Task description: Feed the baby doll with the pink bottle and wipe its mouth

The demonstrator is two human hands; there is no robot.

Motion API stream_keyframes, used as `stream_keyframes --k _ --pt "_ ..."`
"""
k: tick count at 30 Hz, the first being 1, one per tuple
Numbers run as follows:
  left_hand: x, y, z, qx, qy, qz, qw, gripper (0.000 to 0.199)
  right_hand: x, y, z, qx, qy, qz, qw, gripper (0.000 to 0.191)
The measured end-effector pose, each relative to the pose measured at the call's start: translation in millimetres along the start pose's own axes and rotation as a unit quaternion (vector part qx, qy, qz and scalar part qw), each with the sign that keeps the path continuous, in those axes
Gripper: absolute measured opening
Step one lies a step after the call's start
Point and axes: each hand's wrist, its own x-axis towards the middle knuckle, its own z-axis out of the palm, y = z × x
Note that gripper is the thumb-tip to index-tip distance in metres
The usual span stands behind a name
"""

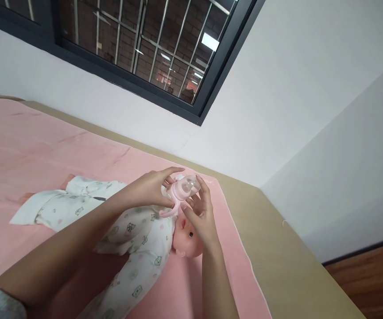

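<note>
A pink baby bottle (179, 190) with a curved side handle and a clear domed cap is held tilted above the doll's chest and head. My left hand (156, 188) grips its lower end near the handle, with the index finger stretched out. On the cap end, my right hand (203, 213) has its thumb and fingers around the clear plastic. Below lies a baby doll (183, 241) on its back, dressed in white printed clothes (138, 261). My right hand hides part of its face, and my left forearm crosses over its body.
A pink sheet (35, 137) covers most of the wooden tabletop (254, 221). White walls (277, 88) rise behind and to the right. A dark-framed window (198, 113) with metal bars is above the back edge. A reddish-brown wooden surface (373, 279) shows at lower right.
</note>
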Motion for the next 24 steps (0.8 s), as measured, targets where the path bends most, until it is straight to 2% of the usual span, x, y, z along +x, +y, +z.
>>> stream_keyframes --k 5,9,13,16,18,20,22,24 --pt "-3.3 2.9 -0.2 -0.039 0.018 0.011 0.999 0.09 -2.2 -1.6 6.7 0.017 -0.011 0.038 0.999 0.113" --pt "-4.7 6.0 11.5 -0.068 0.025 0.018 0.997 0.086 2.6 14.6 8.3 0.024 0.022 0.019 0.999 0.129" --pt "-2.8 4.7 23.1 -0.093 0.035 0.017 0.995 0.082 5.5 25.5 6.4 -0.007 0.06 -0.02 0.998 0.128" --pt "-2.9 3.1 28.7 -0.078 0.013 0.028 0.996 0.079 5.3 22.9 5.0 -0.043 0.105 -0.044 0.993 0.112" --pt "-5.3 3.0 30.7 -0.031 -0.002 0.043 0.999 0.073 7.1 20.0 0.2 -0.059 0.125 -0.049 0.989 0.1" --pt "-9.5 5.0 30.5 0.028 0.001 0.056 0.998 0.07 11.5 20.4 -11.7 -0.065 0.156 -0.048 0.985 0.098" --pt "-15.0 9.2 28.7 0.082 0.0 0.072 0.994 0.068 17.0 26.4 -32.0 -0.068 0.22 -0.05 0.972 0.104" --pt "-21.4 14.4 29.0 0.129 -0.053 0.111 0.984 0.061 20.1 37.9 -58.1 -0.09 0.296 -0.059 0.949 0.11"
